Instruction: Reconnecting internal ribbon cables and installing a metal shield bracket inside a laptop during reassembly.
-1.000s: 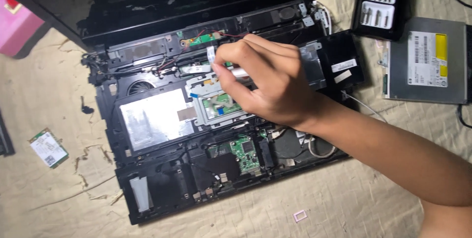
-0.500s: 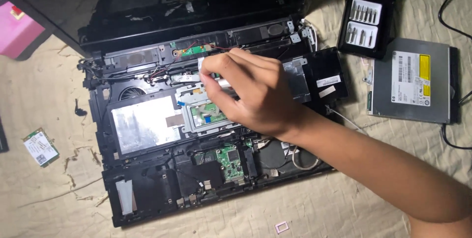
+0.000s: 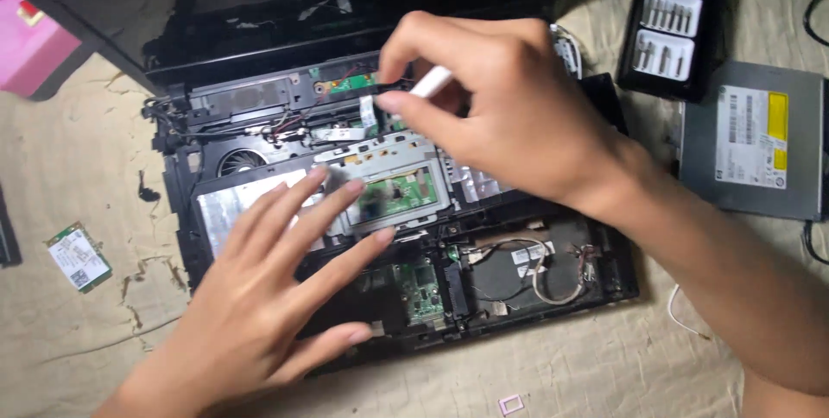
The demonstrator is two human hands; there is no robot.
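A black opened laptop (image 3: 259,72) is lying on a beige cloth (image 3: 86,167), its insides showing. The right hand (image 3: 509,116) is hovering over the upper middle of the laptop, its thumb and first fingers pinching a thin white tool (image 3: 432,81); the tip is hidden behind the hand. The left hand (image 3: 268,297) is resting flat on the lower left of the laptop with its fingers spread, the fingertips (image 3: 324,174) touching the metal plate (image 3: 226,202) beside the green circuit board (image 3: 397,193). A grey disc drive (image 3: 751,142) is lying well to the right, with a black case of screwdriver bits (image 3: 669,25) just above it. A small green card (image 3: 78,256) is lying on the cloth at left, and a pink box (image 3: 34,47) is sitting at the upper left corner.
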